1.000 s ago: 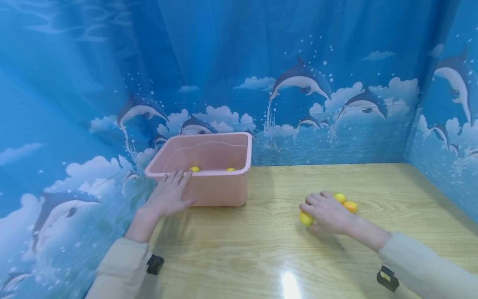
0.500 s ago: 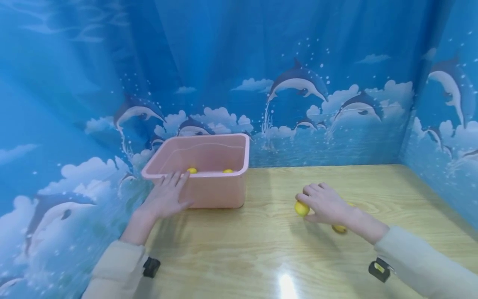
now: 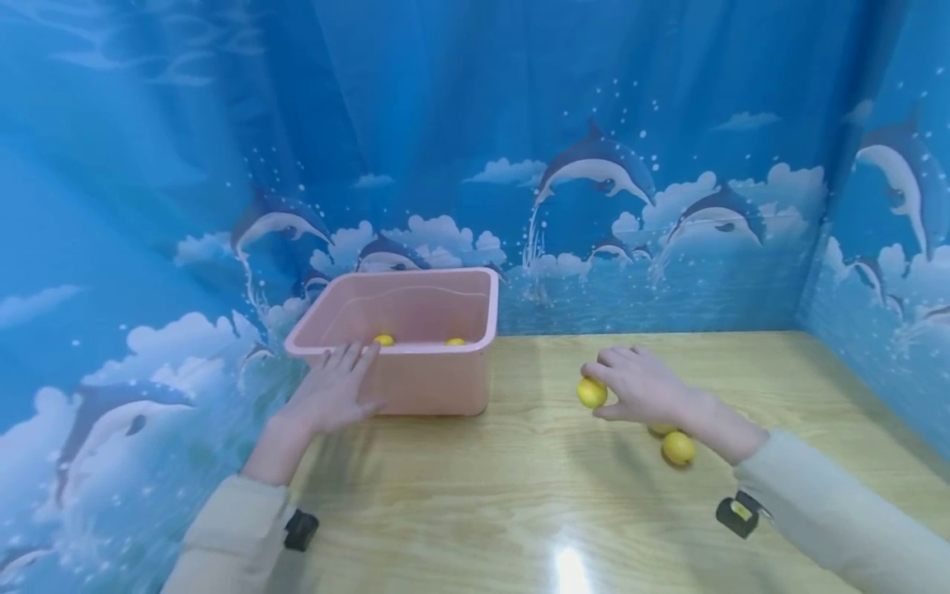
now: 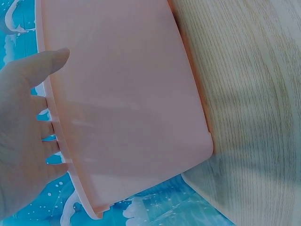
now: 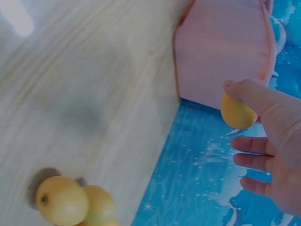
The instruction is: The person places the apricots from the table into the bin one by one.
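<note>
My right hand (image 3: 644,384) pinches a yellow lemon (image 3: 592,393) between thumb and index finger, raised over the table right of the pink bin (image 3: 426,388). In the right wrist view the other fingers are spread away from this lemon (image 5: 238,112). Below that hand, more lemons lie on the table, a front one (image 3: 679,449) and one partly behind the wrist (image 3: 660,429). The fingers of my left hand (image 3: 330,392) lie straight across the bin's front rim, the thumb extended outside its wall. Inside the bin two lemons (image 3: 383,340) show just above the rim; its floor is hidden.
The wooden table (image 3: 475,495) meets a blue curtain (image 3: 416,124) printed with dolphins at the back and sides. The bin stands at the back left, near the curtain. In the right wrist view the loose lemons cluster at the lower left, one with a dark stem mark.
My right hand has lifted the lemon off the table and shifted slightly left. Loose lemons have rolled nearer me beneath the wrist. The left hand stays at the bin's rim.
</note>
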The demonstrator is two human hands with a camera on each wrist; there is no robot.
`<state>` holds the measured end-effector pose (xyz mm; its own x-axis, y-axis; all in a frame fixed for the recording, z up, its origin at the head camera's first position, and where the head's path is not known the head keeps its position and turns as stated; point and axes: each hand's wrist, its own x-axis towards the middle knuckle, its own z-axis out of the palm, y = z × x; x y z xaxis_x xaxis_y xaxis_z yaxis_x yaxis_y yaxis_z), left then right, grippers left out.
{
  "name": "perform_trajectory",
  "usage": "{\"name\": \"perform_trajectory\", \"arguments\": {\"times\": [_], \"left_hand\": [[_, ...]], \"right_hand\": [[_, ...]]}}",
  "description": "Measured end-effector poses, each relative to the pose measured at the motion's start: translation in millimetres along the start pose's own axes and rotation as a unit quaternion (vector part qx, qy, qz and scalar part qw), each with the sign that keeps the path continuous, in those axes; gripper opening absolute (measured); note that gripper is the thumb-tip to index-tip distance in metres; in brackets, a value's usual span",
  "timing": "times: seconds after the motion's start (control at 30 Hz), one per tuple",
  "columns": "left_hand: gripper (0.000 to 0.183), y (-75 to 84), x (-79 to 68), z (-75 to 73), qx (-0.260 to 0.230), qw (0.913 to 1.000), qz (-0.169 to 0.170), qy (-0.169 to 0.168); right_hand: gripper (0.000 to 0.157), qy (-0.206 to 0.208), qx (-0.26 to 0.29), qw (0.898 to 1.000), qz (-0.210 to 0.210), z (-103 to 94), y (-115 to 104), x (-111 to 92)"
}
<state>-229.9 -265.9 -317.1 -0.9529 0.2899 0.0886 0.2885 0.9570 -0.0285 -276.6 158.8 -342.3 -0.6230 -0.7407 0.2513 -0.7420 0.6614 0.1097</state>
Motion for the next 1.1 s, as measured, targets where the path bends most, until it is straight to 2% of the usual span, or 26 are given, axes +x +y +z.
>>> {"name": "perform_trajectory", "arguments": {"times": [0.33, 0.73, 0.9, 1.1], "left_hand": [[0.084, -1.6, -1.3, 5.5, 0.001, 1.0, -0.003, -0.006], [0.085, 0.2, 2.9, -4.0, 0.009, 1.0, 0.0, 0.001], [0.085, -0.3, 3.0, -2.5, 0.007, 1.0, -0.004, -0.006], [0.086, -1.9, 1.3, -0.6, 0.012, 0.9999, -0.005, -0.01]], "right_hand": [[0.05, -0.02, 0.019, 0.999, 0.015, -18.0, 0, 19], [0.049, -0.025, 0.007, 0.999, 0.027, -44.3, 1, 50], [0.048, -0.037, 0.009, 0.999, 0.031, -53.7, -3, 65], [0.049, -0.033, 0.023, 0.999, 0.031, -60.1, -8, 81]]}}
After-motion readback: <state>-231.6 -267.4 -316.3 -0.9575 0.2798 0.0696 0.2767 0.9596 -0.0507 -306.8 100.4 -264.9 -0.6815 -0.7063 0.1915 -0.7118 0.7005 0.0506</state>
